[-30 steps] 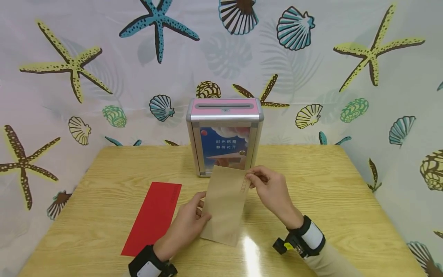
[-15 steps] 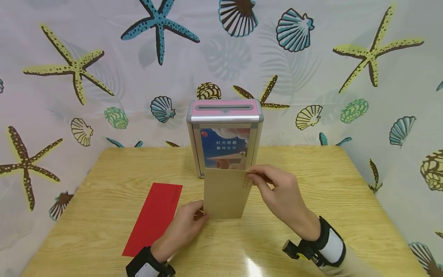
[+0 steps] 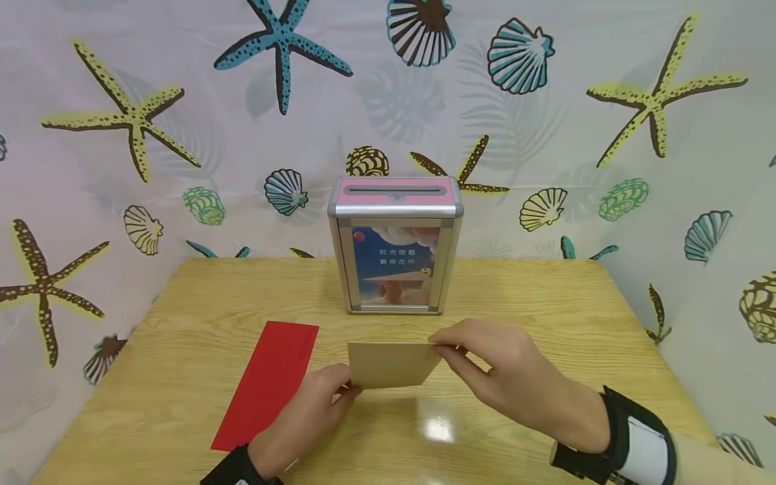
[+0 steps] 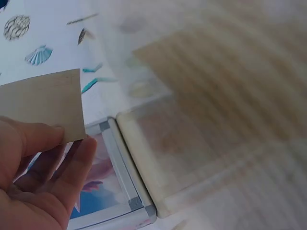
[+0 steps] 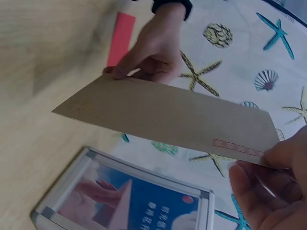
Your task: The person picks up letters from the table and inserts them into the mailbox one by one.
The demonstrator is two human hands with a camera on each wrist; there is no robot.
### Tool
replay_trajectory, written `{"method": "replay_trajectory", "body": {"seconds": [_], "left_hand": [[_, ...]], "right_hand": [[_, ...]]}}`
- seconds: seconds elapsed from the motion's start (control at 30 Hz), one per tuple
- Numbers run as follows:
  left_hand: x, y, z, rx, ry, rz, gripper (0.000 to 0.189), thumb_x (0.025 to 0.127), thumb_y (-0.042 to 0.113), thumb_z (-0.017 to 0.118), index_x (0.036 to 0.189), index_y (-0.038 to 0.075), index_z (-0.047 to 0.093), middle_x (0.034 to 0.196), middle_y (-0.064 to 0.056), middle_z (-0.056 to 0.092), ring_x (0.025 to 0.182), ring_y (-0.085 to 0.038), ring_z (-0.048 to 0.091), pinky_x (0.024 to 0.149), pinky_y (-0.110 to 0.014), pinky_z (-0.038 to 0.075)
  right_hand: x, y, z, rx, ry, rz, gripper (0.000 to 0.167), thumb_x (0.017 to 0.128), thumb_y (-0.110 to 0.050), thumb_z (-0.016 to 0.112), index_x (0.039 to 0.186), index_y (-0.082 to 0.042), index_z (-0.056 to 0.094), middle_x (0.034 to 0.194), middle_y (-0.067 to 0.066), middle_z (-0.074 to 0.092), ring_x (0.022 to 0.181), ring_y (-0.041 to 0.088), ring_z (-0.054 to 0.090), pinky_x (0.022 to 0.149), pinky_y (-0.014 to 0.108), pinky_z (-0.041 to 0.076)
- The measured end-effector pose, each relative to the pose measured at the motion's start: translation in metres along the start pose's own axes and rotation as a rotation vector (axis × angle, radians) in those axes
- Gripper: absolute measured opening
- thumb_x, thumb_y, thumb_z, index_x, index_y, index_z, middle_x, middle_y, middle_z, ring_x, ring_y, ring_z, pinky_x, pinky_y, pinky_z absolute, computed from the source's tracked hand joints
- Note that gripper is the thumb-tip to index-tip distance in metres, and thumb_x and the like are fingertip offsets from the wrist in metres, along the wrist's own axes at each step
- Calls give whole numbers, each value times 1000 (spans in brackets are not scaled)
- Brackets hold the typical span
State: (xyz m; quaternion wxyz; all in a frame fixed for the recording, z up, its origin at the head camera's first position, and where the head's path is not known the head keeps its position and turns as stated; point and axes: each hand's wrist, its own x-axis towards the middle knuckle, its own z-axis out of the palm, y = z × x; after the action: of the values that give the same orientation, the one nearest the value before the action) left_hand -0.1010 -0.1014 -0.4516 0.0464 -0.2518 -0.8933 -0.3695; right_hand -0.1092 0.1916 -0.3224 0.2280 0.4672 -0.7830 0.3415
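A kraft-brown envelope (image 3: 393, 364) is held up in front of the mailbox, tilted so that it looks foreshortened in the head view. My right hand (image 3: 515, 380) pinches its far right corner between thumb and fingers. At the envelope's left edge, the thumb and fingers of my left hand (image 3: 310, 407) grip it. Red postcode boxes run along the envelope (image 5: 168, 115) near my right hand (image 5: 276, 187) in the right wrist view. The left wrist view shows the left thumb on one end of the envelope (image 4: 43, 93).
A mailbox (image 3: 394, 263) with a pink top, a slot (image 3: 395, 190) and a glazed blue picture front stands at the table's back. Left of my left hand, a red envelope (image 3: 267, 384) lies on the wooden table (image 3: 533, 303). Behind hangs a seashell-patterned cloth (image 3: 230, 135).
The envelope has come down and toward me, away from the mailbox front, and tipped flatter. My right hand has lowered with it; the left hand still holds the left edge.
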Motion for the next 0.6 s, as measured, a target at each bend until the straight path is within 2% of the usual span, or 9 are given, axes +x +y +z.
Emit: {"method": "replay_trajectory", "body": {"seconds": [0.07,0.17,0.37,0.43,0.6], "left_hand": [[-7,2,-1,33,-6,26,31,88,-3,77,111,17,72,105,7,74,95,-6,70,78,-23,61],[-17,3,-5,25,-30,56,32,89,-3,76,112,20,71,106,10,73,94,-4,69,79,-23,60],[-33,3,-17,-56,-106,80,45,91,-4,73,121,30,68,113,16,70,100,-2,67,85,-24,60],[-36,1,-22,-61,-96,91,45,90,-5,73,119,29,68,111,15,71,99,-3,69,85,-24,61],[-38,-1,-32,-31,-29,39,40,86,-7,77,114,21,70,106,9,75,92,-8,72,78,-24,62]], "right_hand": [[-2,-4,3,31,20,-30,8,97,-9,71,104,-9,75,94,-1,77,84,7,74,75,16,58],[-4,-9,9,75,67,-71,14,103,-16,63,104,-9,75,93,0,77,83,8,74,75,15,58],[-4,-15,21,145,75,-107,12,103,-11,63,106,-7,74,93,2,76,83,8,73,76,16,58],[-3,-15,22,150,70,-92,12,103,-11,64,106,-7,74,93,1,76,83,7,72,76,15,58],[6,-13,26,201,59,-73,9,99,-6,67,106,-8,74,93,1,76,82,6,71,75,15,58]]}}
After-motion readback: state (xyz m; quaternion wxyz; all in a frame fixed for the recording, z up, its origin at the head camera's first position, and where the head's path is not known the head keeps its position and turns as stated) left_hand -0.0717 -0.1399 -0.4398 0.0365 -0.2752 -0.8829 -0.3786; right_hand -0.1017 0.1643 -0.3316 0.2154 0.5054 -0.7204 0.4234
